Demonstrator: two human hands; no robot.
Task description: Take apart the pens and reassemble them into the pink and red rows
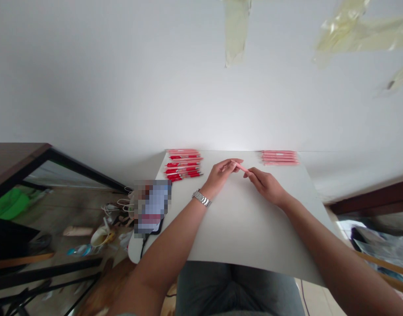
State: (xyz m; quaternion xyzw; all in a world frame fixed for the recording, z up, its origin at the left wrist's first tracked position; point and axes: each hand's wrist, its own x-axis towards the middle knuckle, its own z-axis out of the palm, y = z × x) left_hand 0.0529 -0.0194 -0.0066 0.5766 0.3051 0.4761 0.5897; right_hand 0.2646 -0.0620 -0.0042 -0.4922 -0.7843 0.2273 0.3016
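A pink pen [241,167] lies between my two hands, its ends pinched by the fingertips of my left hand [221,174] and my right hand [265,186]. A metal-link wristwatch [201,198] sits on my left wrist. On the white tabletop [250,224], a row of red pens [183,165] lies left of my hands at the far edge. A smaller row of pink pens [279,157] lies side by side to the right.
A pixelated flat object [151,207] with a dark cord lies at the table's left edge, beside white cables [124,204]. Strips of tape [237,30] hang on the white wall behind. A dark table [17,164] and floor clutter lie to the left.
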